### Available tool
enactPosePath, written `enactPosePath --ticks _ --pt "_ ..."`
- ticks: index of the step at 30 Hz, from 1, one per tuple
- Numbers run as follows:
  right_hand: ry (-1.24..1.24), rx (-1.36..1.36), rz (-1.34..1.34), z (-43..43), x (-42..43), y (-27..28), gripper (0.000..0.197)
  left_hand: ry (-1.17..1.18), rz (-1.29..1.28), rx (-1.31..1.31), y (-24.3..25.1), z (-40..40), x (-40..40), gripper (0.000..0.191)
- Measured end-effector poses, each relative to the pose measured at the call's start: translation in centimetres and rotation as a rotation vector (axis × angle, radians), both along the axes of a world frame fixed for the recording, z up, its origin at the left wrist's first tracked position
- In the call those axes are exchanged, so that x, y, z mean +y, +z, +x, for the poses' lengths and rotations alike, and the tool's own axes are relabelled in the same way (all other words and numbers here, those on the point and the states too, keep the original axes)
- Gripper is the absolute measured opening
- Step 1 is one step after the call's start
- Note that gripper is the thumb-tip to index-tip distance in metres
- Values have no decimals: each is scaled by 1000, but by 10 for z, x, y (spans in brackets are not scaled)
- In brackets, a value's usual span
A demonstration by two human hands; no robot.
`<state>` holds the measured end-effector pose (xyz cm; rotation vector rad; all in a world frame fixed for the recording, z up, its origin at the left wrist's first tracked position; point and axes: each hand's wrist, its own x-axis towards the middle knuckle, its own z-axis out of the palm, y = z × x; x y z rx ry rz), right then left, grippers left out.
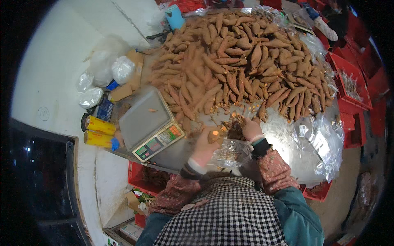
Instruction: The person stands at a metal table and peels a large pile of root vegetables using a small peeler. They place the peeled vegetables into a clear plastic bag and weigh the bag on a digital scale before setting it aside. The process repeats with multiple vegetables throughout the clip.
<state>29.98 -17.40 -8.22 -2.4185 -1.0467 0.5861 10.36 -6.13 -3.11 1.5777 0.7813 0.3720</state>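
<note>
My left hand (205, 147) is closed around a sweet potato (214, 136) whose round cut end shows orange. To its right, my right hand (251, 130) is at a small heap of dark root trimmings and scraps (236, 128); its fingertips are partly hidden, so I cannot tell what it holds. Just below, a clear plastic bag (232, 152) with bits in it lies at the table edge near me. Beyond both hands rises a large pile of unpeeled sweet potatoes (243, 58), with small orange cut pieces (254, 107) scattered along its near side.
A digital weighing scale (146, 118) stands at the left, beside yellow film rolls (98, 140). Clear plastic bags (323, 141) cover the table's right side. Red crates (349, 80) stand at right, another red crate (135, 176) below left. A blue jug (174, 17) is behind. Another person's sleeve (325, 29) shows top right.
</note>
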Motion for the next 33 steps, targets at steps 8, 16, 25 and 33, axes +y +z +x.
enactPosePath --ticks 8,16,25,33 --pt "84 177 549 -58 -22 7 58 94 -868 -718 -16 -5 19 43" --pt "96 66 468 -67 -7 52 61 24 -247 -301 -9 1 -22 56" --pt "-216 -1 44 19 -15 -35 41 -42 -1314 -776 -26 -18 8 33" --pt "-387 -14 -158 109 -27 -98 58 -229 -1026 -428 -14 -17 -3 34"
